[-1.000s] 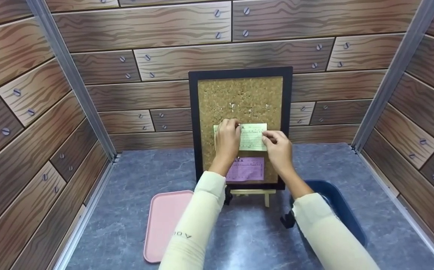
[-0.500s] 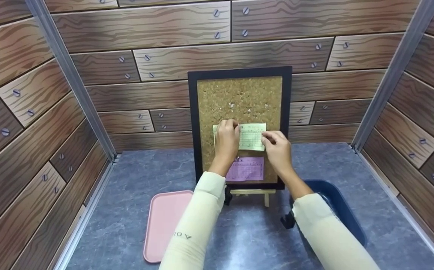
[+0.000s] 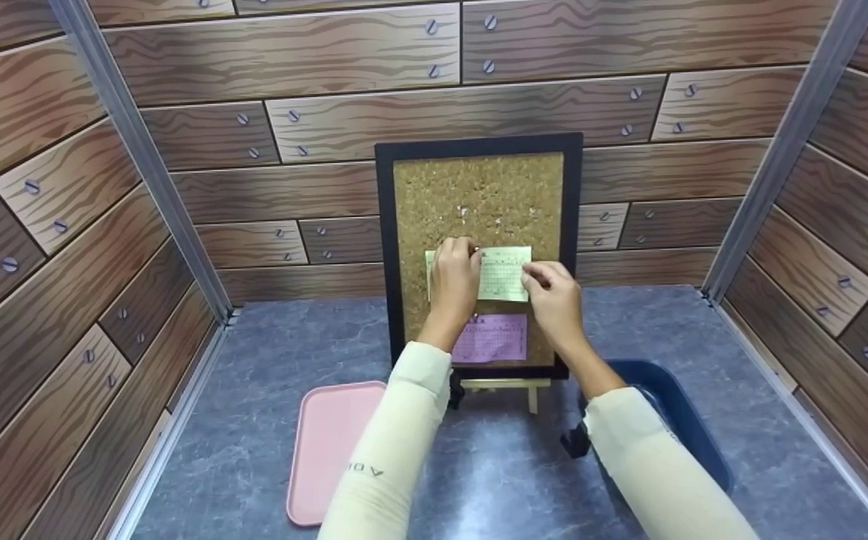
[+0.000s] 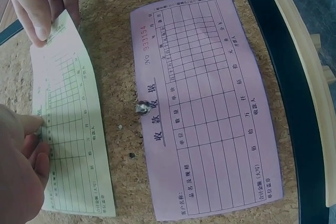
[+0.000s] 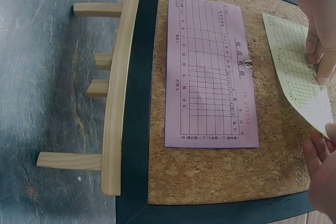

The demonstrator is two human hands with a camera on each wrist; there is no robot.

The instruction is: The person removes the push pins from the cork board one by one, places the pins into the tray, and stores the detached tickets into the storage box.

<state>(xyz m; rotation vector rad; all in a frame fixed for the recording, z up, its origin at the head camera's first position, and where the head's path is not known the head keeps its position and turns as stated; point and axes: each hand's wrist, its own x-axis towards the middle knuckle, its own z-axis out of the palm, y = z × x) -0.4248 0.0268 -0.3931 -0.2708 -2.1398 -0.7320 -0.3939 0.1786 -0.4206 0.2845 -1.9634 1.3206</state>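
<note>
Barely anything had moved since the earlier head frames: both hands stayed at the green slip, and only the whole view had slid a hair sideways. The green slip (image 3: 505, 274) was against the middle of the corkboard (image 3: 479, 184), above the purple slip (image 3: 495, 339) and apart from it. The right hand (image 3: 556, 296) held the green slip's right edge, thumb and forefinger closed on the paper near a corner; the wrist views showed that end bowed off the cork. The left hand (image 3: 455, 281) was at the slip's upper edge, near the middle, its thumb and fingers drawn narrow together and touching the paper. A reddish speck showed by those fingertips, perhaps the head of a pin, but the hand hid too much and I could not tell whether they pinched anything.

Lower down, a clear pin (image 4: 142, 108) was in the purple slip's top edge, beside its printed heading, and a red number, 933154, ran near one end. The black frame (image 3: 386, 247) stood upright on a pale wooden easel (image 3: 533, 401). On the grey tabletop (image 3: 268, 337), a pink tray (image 3: 332, 450) lay to the left, partly behind the left sleeve (image 3: 392, 427), and a dark blue bin (image 3: 692, 431) sat to the right, partly covered by the right sleeve (image 3: 659, 457).
</note>
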